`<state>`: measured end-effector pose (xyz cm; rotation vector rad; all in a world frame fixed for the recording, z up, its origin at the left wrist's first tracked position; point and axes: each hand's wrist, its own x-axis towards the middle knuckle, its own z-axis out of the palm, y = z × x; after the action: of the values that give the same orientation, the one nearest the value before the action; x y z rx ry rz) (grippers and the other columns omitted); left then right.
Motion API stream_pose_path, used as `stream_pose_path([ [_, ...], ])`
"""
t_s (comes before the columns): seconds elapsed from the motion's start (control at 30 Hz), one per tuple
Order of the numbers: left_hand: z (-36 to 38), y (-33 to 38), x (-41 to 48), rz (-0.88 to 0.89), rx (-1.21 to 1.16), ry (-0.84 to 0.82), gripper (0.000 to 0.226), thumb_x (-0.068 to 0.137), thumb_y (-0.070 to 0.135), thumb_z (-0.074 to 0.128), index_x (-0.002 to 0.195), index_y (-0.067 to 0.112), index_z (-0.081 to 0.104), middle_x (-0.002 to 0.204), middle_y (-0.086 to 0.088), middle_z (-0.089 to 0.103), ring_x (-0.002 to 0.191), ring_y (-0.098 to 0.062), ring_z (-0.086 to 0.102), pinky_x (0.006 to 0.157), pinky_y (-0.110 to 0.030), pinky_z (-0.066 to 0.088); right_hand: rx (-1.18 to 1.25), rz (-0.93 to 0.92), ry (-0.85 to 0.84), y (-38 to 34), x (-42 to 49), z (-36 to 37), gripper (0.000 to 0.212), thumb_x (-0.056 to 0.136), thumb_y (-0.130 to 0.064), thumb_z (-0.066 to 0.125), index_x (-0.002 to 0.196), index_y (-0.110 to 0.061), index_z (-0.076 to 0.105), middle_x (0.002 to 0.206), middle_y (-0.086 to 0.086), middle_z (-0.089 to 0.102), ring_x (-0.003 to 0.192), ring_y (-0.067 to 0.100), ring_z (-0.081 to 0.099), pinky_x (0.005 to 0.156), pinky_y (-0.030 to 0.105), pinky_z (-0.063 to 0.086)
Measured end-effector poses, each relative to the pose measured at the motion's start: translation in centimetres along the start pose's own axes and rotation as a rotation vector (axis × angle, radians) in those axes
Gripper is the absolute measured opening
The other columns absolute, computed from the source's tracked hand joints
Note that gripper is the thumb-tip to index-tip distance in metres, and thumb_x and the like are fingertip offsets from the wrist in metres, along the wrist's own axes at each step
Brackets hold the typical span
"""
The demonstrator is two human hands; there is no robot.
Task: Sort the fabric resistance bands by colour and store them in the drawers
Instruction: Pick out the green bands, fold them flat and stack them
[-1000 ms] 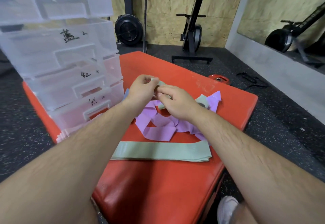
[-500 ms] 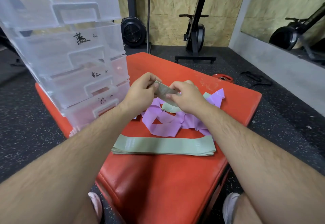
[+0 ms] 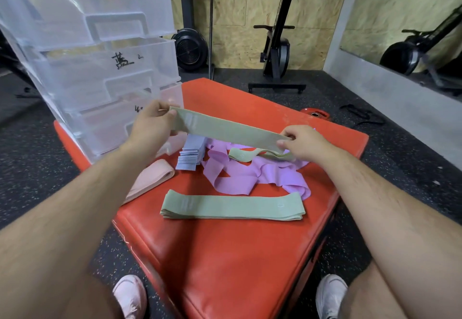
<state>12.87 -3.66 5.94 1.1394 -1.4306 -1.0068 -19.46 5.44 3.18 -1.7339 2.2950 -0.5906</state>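
While pinched taut, green band point(image 3: 230, 131) spans left hand point(image 3: 150, 128), right hand point(image 3: 303, 142).

Back wall: chipboard panels point(image 3: 232, 18). Floor: black rubber matting point(image 3: 37, 163) with pale speckles. Black upright exercise machine point(image 3: 277, 43) at the wall, a fan-wheel machine point(image 3: 191, 49) left of it. Right side: grey wall point(image 3: 375, 93) carrying a large mirror point(image 3: 400, 6). Red weight plate point(image 3: 316, 114) on the floor just beside the red padded tabletop point(image 3: 237, 256)
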Motion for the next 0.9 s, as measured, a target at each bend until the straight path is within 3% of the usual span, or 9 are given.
stream_pose_path([
  [0.07,-1.0,-0.2,-0.2,-0.027,0.092,-0.013,0.010,0.098,0.011,0.057,0.092,0.016,0.063,0.085,0.000,0.066,0.069,-0.017,0.058,0.053,-0.016,0.047,0.104,-0.045,-0.014,0.3,-0.8,-1.4,0.006,0.092,-0.021,0.067,0.088,-0.022,0.070,0.087,-0.004,0.068,0.083,0.016,0.059,0.066,0.028,0.043],
  [0.2,-2.8,-1.2,-1.1,-0.112,0.166,-0.146,0.016,0.093,0.002,0.064,0.082,0.014,0.064,0.088,-0.010,0.067,0.082,-0.028,0.065,0.081,-0.040,0.058,0.223,-0.095,-0.095,0.7,-3.1,-3.1,0.011,0.090,-0.013,0.071,0.099,-0.020,0.070,0.084,-0.001,0.067,0.061,0.001,0.061,0.062,0.022,0.048],
  [0.23,-3.3,-1.6,-1.4,-0.132,0.218,-0.177,0.012,0.091,0.002,0.065,0.085,0.012,0.065,0.090,-0.012,0.067,0.082,-0.029,0.066,0.081,-0.042,0.060,0.250,-0.087,-0.141,1.0,-3.7,-3.3,0.013,0.091,-0.010,0.071,0.100,-0.019,0.069,0.081,-0.001,0.066,0.056,-0.001,0.061,0.059,0.020,0.049],
  [0.37,-3.8,-3.2,-4.0,-0.135,0.437,-0.362,0.015,0.088,0.002,0.067,0.094,0.015,0.066,0.086,-0.015,0.065,0.073,-0.023,0.063,0.064,-0.027,0.056,0.202,-0.077,-0.330,1.1,-6.3,-3.5,0.014,0.091,-0.006,0.070,0.102,-0.014,0.068,0.076,-0.001,0.064,0.051,-0.003,0.058,0.054,0.015,0.047],
  [0.5,-3.3,-4.4,-6.1,-0.026,0.650,-0.419,0.019,0.087,0.000,0.062,0.095,0.016,0.070,0.077,-0.005,0.061,0.064,-0.018,0.057,0.054,-0.017,0.047,0.041,-0.073,-0.408,1.3,-7.9,-2.0,0.011,0.088,-0.014,0.074,0.096,-0.019,0.070,0.074,-0.002,0.065,0.057,0.006,0.057,0.055,0.019,0.044],
  [0.6,-2.9,-5.4,-7.1,0.067,0.814,-0.453,0.019,0.084,0.005,0.063,0.090,0.021,0.071,0.084,-0.001,0.062,0.074,-0.017,0.060,0.066,-0.024,0.048,-0.037,-0.078,-0.417,1.3,-8.8,-0.5,0.012,0.086,-0.018,0.076,0.096,-0.021,0.071,0.079,0.000,0.067,0.066,0.009,0.059,0.060,0.021,0.044],
  [0.8,-3.2,-7.3,-7.2,0.302,0.964,-0.461,0.023,0.078,0.001,0.059,0.090,0.013,0.074,0.097,-0.013,0.061,0.097,-0.027,0.059,0.087,-0.030,0.046,-0.218,-0.068,-0.364,1.0,-9.9,0.8,0.022,0.086,-0.029,0.074,0.106,-0.022,0.072,0.094,-0.006,0.065,0.088,0.016,0.062,0.080,0.030,0.049],
  [0.9,-2.9,-7.7,-7.7,0.418,0.984,-0.494,0.027,0.075,0.022,0.054,0.093,0.019,0.074,0.097,-0.007,0.061,0.101,-0.029,0.058,0.095,-0.035,0.043,-0.340,-0.117,-0.302,0.6,-10.1,1.2,0.035,0.087,-0.038,0.070,0.118,-0.022,0.067,0.107,0.000,0.059,0.106,0.024,0.057,0.088,0.032,0.047],
])
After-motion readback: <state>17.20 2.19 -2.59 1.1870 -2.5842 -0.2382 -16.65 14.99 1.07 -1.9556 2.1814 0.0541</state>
